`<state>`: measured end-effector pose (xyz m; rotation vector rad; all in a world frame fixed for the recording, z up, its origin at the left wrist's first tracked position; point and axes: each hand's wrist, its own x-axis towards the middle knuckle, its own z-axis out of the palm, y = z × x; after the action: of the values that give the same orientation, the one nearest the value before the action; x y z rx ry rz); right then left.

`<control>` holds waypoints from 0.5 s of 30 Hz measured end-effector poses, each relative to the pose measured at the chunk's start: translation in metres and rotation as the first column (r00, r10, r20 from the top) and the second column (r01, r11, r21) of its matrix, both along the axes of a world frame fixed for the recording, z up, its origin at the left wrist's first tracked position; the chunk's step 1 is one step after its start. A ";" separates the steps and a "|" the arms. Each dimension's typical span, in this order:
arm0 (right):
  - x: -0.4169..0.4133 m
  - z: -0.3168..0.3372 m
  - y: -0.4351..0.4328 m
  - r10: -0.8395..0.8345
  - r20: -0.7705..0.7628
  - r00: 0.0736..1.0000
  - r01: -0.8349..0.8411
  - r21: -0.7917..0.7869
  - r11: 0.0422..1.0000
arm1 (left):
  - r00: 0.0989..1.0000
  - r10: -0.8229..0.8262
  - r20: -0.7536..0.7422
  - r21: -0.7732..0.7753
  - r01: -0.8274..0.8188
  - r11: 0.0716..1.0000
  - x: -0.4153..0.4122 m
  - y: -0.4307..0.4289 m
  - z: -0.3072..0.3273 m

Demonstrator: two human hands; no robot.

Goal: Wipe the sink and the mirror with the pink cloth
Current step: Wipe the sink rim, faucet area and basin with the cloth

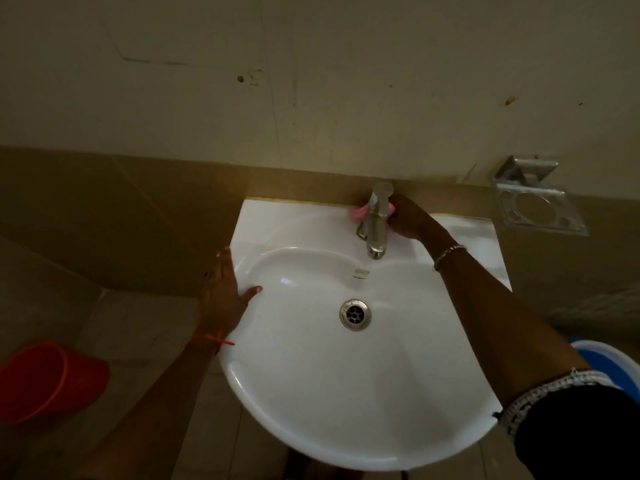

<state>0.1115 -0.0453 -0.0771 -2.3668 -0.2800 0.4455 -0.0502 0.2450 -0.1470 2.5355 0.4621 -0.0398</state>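
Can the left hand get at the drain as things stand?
Probably yes. The left hand rests on the sink rim, thumb already inside, and the bare basin lies open between it and the drain; the right hand is up by the tap.

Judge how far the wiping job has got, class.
Done: nothing clearly; the sink basin's state tells little. In hand: right hand presses the pink cloth behind the tap; left hand braces the rim. Left: the mirror, not in view.

Single head-worn wide-angle view; looks steeply down and forward onto the white sink (311, 393); close range; tiled wall (311, 81) fills the upper frame; floor visible below.
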 end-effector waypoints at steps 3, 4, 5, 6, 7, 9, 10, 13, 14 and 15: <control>-0.001 -0.004 0.003 0.005 0.067 0.998 -0.005 -0.004 1.000 | 1.000 -0.004 0.010 -0.017 0.004 1.000 0.000 0.001 0.000; -0.002 -0.007 0.003 -0.010 0.088 0.996 0.011 -0.005 1.000 | 1.000 -0.002 0.012 -0.020 0.003 1.000 -0.001 0.001 0.001; -0.003 -0.012 0.002 -0.020 0.119 0.993 0.023 -0.025 0.999 | 1.000 -0.001 0.013 -0.019 0.001 1.000 -0.001 0.001 0.001; -0.005 -0.017 0.001 -0.060 0.154 0.986 0.071 -0.063 0.996 | 1.000 -0.004 0.016 -0.016 0.004 1.000 -0.001 0.001 0.001; -0.010 -0.019 0.001 -0.103 0.197 0.975 0.125 -0.102 0.987 | 1.000 -0.009 0.020 -0.018 0.009 1.000 -0.002 0.000 0.001; -0.023 -0.024 0.001 -0.152 0.309 0.939 0.212 -0.171 0.962 | 1.000 -0.010 0.014 -0.028 0.011 1.000 -0.002 0.001 0.002; -0.029 -0.027 0.001 -0.158 0.354 0.922 0.237 -0.191 0.953 | 1.000 -0.010 0.012 -0.026 0.010 1.000 -0.001 0.002 0.002; -0.044 -0.036 0.002 -0.170 0.431 0.886 0.259 -0.157 0.953 | 1.000 -0.001 0.015 -0.031 0.002 1.000 -0.001 0.002 0.001; -0.047 -0.038 0.003 -0.186 0.437 0.880 0.272 -0.143 0.952 | 1.000 0.001 0.019 -0.032 0.000 0.999 -0.001 0.001 0.001; -0.050 -0.040 0.004 -0.198 0.453 0.869 0.286 -0.134 0.949 | 1.000 0.001 0.022 -0.032 0.000 0.999 -0.001 0.001 0.001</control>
<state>0.0619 -0.0410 -0.1175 -2.6359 -0.1365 -0.1948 -0.0515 0.2458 -0.1459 2.5023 0.4494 -0.0187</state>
